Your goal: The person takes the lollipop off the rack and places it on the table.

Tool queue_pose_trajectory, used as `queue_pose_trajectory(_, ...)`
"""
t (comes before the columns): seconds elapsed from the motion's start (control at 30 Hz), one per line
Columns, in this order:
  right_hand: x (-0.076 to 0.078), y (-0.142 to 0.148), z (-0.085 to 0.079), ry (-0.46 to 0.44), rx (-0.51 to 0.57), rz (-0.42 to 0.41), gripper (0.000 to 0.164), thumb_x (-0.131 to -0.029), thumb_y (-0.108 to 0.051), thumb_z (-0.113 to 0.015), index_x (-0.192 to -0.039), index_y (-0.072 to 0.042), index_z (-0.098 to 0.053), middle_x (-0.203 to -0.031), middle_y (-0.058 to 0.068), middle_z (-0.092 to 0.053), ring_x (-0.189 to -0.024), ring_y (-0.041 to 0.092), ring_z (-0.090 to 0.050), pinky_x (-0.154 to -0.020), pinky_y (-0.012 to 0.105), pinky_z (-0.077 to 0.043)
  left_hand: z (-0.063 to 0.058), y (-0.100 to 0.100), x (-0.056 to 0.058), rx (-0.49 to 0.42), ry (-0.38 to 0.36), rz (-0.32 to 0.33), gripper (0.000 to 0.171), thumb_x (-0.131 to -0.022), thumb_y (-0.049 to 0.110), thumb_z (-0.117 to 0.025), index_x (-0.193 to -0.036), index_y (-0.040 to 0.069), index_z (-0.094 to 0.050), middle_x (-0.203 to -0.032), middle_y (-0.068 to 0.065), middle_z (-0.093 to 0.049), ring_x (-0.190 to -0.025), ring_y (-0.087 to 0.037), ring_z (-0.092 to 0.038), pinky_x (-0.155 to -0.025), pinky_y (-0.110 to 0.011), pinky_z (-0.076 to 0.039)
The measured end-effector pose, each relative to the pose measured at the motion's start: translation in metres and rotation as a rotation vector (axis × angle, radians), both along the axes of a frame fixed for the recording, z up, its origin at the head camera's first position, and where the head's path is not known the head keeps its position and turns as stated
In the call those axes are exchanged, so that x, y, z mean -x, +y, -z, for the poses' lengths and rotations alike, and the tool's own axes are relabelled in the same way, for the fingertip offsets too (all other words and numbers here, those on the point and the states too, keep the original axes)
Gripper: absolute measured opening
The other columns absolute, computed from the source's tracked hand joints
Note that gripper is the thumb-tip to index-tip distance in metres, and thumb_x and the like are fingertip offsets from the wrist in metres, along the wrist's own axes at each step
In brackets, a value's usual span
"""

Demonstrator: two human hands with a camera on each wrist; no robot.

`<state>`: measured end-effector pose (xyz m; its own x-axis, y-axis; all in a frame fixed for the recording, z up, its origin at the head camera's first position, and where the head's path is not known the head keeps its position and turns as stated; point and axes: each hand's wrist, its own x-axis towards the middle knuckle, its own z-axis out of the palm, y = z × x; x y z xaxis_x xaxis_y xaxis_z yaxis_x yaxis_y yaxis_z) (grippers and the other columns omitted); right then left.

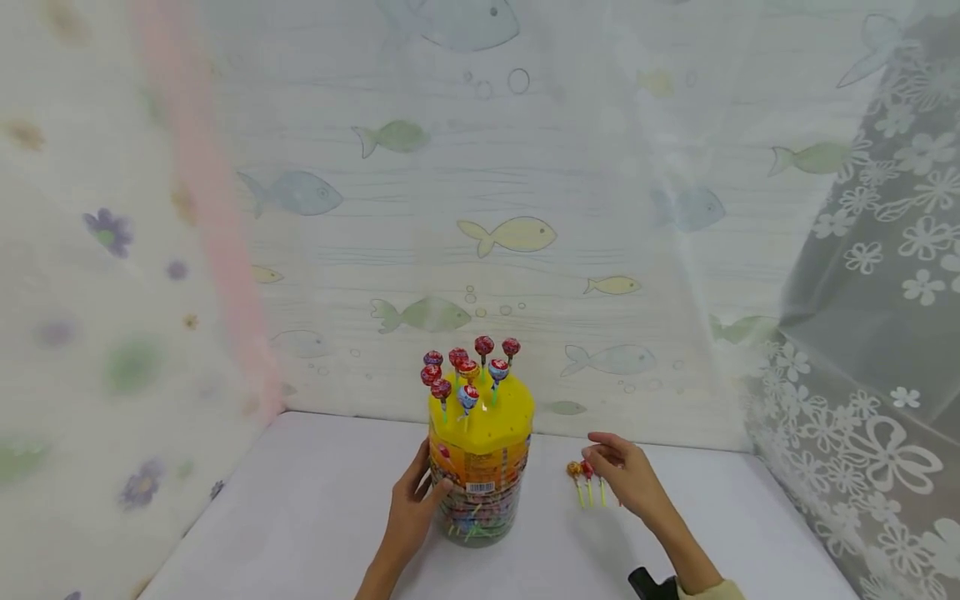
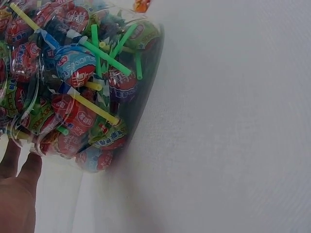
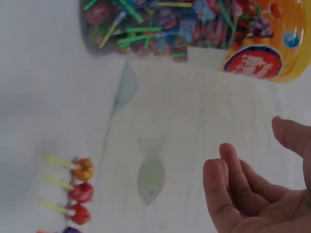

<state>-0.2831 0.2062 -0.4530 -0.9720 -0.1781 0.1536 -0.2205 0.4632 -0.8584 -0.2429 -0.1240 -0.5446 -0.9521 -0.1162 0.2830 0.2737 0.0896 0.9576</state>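
The clear jar (image 1: pixel 480 504) stands upright on the white table (image 1: pixel 322 500) in front of you, packed with wrapped lollipops (image 2: pixel 75 63) whose green and yellow sticks poke every which way behind the plastic. An orange label (image 1: pixel 457 467) wraps its upper part, with a barcode facing you, and a yellow lid (image 1: pixel 519 408) tops it. Nine lollipops (image 1: pixel 468 372) stand on that lid, sticks down and heads up, in red, blue, orange and purple wrappers. Your left hand (image 1: pixel 412 504) holds the jar by its left side, thumb on the near face and fingers round toward the back; the left wrist view shows fingertips against the plastic. To the right of the jar, well apart from it, a row of loose lollipops (image 3: pixel 81 192) lies on the table, heads toward the back and sticks toward you: one orange, two red, and another with a purple wrapper partly out of the right wrist view. Your right hand (image 1: pixel 628 477) is by the right end of that row, hiding part of it from the head view, with nothing in its grasp and a wide gap between thumb and bent fingers. A pale yellow sleeve (image 1: pixel 712 592) and a black object (image 1: pixel 651 585) show at that wrist. Behind the table hangs a pale curtain (image 1: pixel 510 175) printed with fish, with a flowered curtain (image 1: pixel 75 333) on the left and a sheer flower-patterned cloth (image 1: pixel 862 333) on the right.
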Motion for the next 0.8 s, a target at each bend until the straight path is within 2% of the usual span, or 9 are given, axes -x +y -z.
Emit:
queue_pose_trajectory(0.17,0.001,-0.026,-0.021,0.099,-0.005,-0.054,0.041,-0.103,-0.025,-0.062,-0.136,-0.002,-0.061,-0.118,0.009,-0.071,-0.113,0.025,-0.064,-0.092,0.029,-0.056,0.001,0.000,0.000,-0.002,-0.003,0.004,0.076,-0.100,0.025,-0.066,-0.162,0.013,-0.025,-0.168,-0.008,-0.026,-0.152,-0.040,-0.027,-0.119,-0.060,-0.025)
queue_pose_trajectory(0.27,0.008,-0.039,-0.033,0.174,0.044,-0.115,0.041,-0.103,-0.024,-0.061,-0.138,-0.003,-0.060,-0.123,0.012,-0.069,-0.115,0.027,-0.064,-0.100,0.034,-0.055,0.002,0.000,0.000,0.001,-0.006,-0.003,0.076,-0.100,0.025,-0.066,-0.162,0.014,-0.025,-0.167,-0.006,-0.027,-0.152,-0.039,-0.028,-0.119,-0.059,-0.026)
queue_pose_trajectory(0.43,0.018,-0.058,-0.052,0.263,0.159,-0.200,0.043,-0.102,-0.019,-0.063,-0.142,-0.004,-0.056,-0.133,0.016,-0.065,-0.122,0.033,-0.061,-0.103,0.031,-0.053,0.002,0.000,0.000,-0.005,-0.009,-0.002,0.075,-0.100,0.026,-0.066,-0.163,0.015,-0.026,-0.167,-0.005,-0.027,-0.153,-0.038,-0.028,-0.119,-0.059,-0.026)
queue_pose_trajectory(0.6,0.025,-0.077,-0.067,0.279,0.250,-0.276,0.047,-0.101,-0.016,-0.064,-0.146,-0.005,-0.052,-0.140,0.020,-0.060,-0.129,0.034,-0.058,-0.107,0.031,-0.050,0.000,0.000,0.000,-0.011,-0.008,-0.004,0.076,-0.099,0.026,-0.067,-0.162,0.016,-0.026,-0.167,-0.004,-0.028,-0.152,-0.037,-0.029,-0.120,-0.057,-0.027)
queue_pose_trajectory(0.8,0.030,-0.091,-0.073,0.276,0.303,-0.326,0.050,-0.099,-0.010,-0.065,-0.147,-0.003,-0.051,-0.141,0.019,-0.059,-0.130,0.035,-0.056,-0.107,0.028,-0.049,-0.002,0.000,-0.003,-0.013,-0.015,-0.002,0.076,-0.099,0.025,-0.067,-0.162,0.014,-0.026,-0.167,-0.005,-0.028,-0.152,-0.038,-0.029,-0.120,-0.057,-0.027)
